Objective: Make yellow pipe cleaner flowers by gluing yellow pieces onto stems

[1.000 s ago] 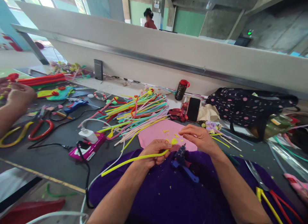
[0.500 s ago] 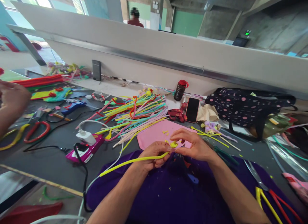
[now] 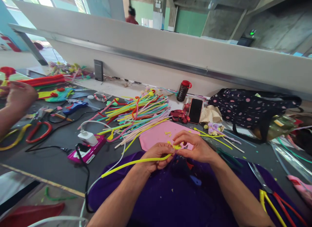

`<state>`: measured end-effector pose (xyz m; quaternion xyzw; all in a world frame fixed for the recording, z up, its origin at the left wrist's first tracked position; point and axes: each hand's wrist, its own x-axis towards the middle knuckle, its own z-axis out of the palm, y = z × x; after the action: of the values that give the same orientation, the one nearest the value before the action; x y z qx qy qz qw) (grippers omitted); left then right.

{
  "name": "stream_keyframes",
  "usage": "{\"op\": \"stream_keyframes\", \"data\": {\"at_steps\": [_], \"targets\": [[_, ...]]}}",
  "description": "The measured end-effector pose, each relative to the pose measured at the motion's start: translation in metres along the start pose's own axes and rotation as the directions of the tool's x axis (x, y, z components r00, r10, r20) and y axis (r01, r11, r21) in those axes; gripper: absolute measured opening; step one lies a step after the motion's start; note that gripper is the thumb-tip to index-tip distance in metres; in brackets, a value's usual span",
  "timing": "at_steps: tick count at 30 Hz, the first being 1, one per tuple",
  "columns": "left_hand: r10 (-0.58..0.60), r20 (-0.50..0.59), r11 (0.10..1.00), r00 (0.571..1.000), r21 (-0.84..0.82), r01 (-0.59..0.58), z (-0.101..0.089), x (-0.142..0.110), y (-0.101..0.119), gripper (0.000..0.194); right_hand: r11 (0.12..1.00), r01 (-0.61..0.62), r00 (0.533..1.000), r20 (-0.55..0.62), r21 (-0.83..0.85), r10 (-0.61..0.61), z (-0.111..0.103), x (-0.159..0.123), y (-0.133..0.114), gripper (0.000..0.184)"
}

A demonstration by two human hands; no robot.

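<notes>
1. Dark grey bench point(image 3: 56, 170) before a pale partition point(image 3: 156, 41), purple cloth point(image 3: 165, 201) at its near edge.
2. Yellow stem point(image 3: 131, 162): above the near edge's middle, its free end pointing left; the left hand point(image 3: 157, 157) is clamped on it, thumb and fingers together.
3. Right hand point(image 3: 198, 147): fingers and thumb bent around a small yellow piece point(image 3: 177, 146); it is too small to tell whether they grip it.
4. Pink mat point(image 3: 151, 139) just beyond the hands; coloured stems point(image 3: 141, 113) heaped toward the far edge.
5. Scissors point(image 3: 262, 183) by the near right corner.
</notes>
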<state>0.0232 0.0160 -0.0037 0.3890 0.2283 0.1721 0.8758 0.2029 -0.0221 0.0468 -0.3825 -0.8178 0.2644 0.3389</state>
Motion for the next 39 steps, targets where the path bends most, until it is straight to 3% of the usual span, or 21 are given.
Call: {"op": "stream_keyframes", "data": {"at_steps": [7, 10, 12, 14, 16, 17, 23, 31, 36, 39], "targets": [[0.001, -0.032, 1.000, 0.999, 0.018, 0.000, 0.003, -0.001, 0.002, 0.014, 0.999, -0.024, 1.000, -0.002, 0.032, 0.024, 0.000, 0.000, -0.001, 0.024], [0.075, -0.109, 0.996, 0.991, 0.059, -0.069, 0.006, -0.001, 0.001, 0.017, 0.990, -0.097, 0.987, -0.119, 0.105, 0.109, -0.001, -0.001, 0.000, 0.032], [0.165, -0.185, 0.983, 0.969, 0.110, -0.147, 0.008, -0.001, 0.000, 0.020, 0.959, -0.164, 0.941, -0.256, 0.233, 0.223, -0.002, -0.001, 0.005, 0.029], [0.248, -0.242, 0.963, 0.938, 0.167, -0.211, 0.010, -0.001, 0.000, 0.022, 0.905, -0.206, 0.860, -0.372, 0.373, 0.349, -0.002, -0.002, 0.012, 0.019], [0.305, -0.286, 0.947, 0.908, 0.196, -0.256, 0.011, -0.001, 0.000, 0.023, 0.861, -0.227, 0.798, -0.419, 0.456, 0.432, -0.002, -0.002, 0.019, 0.014], [0.324, -0.306, 0.941, 0.895, 0.201, -0.272, 0.012, -0.001, -0.001, 0.023, 0.848, -0.240, 0.789, -0.414, 0.473, 0.455, -0.002, -0.002, 0.021, 0.014], [0.414, -0.359, 0.907, 0.836, 0.236, -0.348, 0.011, -0.004, 0.000, 0.024, 0.818, -0.348, 0.835, -0.246, 0.457, 0.492, 0.005, 0.001, 0.017, 0.015], [0.398, -0.348, 0.916, 0.849, 0.206, -0.345, 0.011, -0.005, 0.001, 0.024, 0.824, -0.354, 0.866, -0.178, 0.443, 0.467, 0.015, 0.004, 0.006, 0.012], [0.493, -0.399, 0.866, 0.773, 0.310, -0.393, 0.014, -0.006, 0.001, 0.023, 0.806, -0.364, 0.868, -0.145, 0.466, 0.475, 0.018, 0.005, 0.003, 0.012], [0.507, -0.413, 0.858, 0.757, 0.329, -0.395, 0.015, -0.007, 0.001, 0.024, 0.799, -0.373, 0.877, -0.103, 0.472, 0.470, 0.022, 0.005, 0.002, 0.014]]}}
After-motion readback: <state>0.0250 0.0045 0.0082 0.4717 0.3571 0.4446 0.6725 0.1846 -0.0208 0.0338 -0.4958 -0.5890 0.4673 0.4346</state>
